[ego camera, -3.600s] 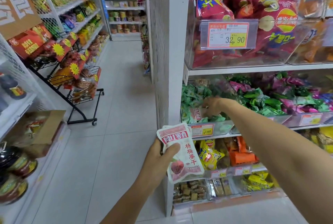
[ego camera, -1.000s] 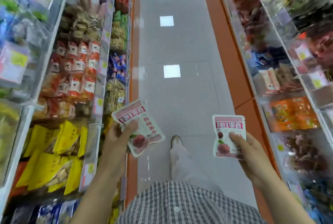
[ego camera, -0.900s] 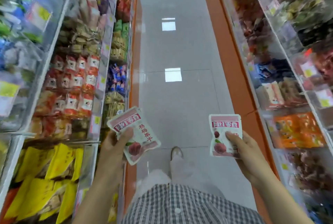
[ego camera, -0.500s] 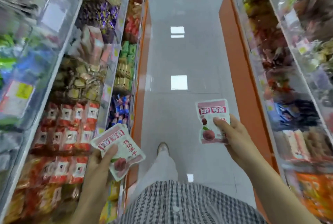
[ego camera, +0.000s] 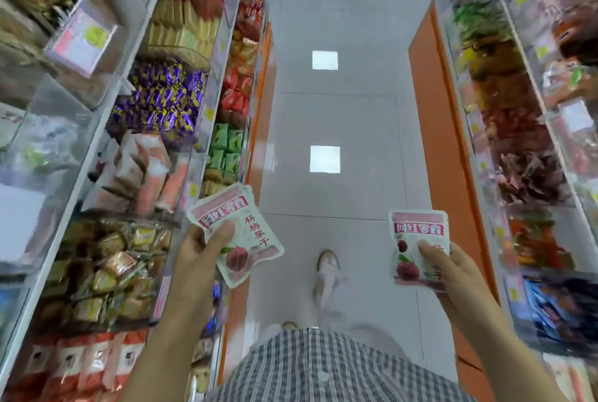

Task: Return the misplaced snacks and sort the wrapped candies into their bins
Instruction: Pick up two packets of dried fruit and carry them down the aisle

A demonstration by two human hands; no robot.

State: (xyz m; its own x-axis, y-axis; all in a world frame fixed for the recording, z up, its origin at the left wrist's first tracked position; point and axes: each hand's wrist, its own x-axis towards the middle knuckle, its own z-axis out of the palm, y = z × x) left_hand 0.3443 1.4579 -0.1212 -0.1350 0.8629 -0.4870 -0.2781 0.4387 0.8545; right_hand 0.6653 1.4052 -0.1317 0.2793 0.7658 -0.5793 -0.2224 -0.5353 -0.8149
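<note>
Bin point(ego camera: 207, 91): purple candies point(ego camera: 161, 97), probably; left hand point(ego camera: 197, 251) grips pouch point(ego camera: 249, 230).

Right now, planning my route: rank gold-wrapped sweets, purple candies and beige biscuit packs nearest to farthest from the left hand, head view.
1. Gold-wrapped sweets, beside the left hand.
2. Purple candies, left shelf, mid-aisle.
3. Beige biscuit packs, farthest along.

The left hand point(ego camera: 197, 249) covers the lower left corner of the left pouch point(ego camera: 246, 233); the fingers behind it are hidden. Layered edges at its top leave the pouch count unclear. The right hand point(ego camera: 453, 269) hides part of the print on the right pouch point(ego camera: 417, 240). Price tags point(ego camera: 84, 42) are blurred and unreadable. Goods on the right shelf point(ego camera: 524, 130) are smeared. The shoe point(ego camera: 327, 267) is blurred. The checked shirt point(ego camera: 323, 369) is cut off by the bottom edge.
</note>
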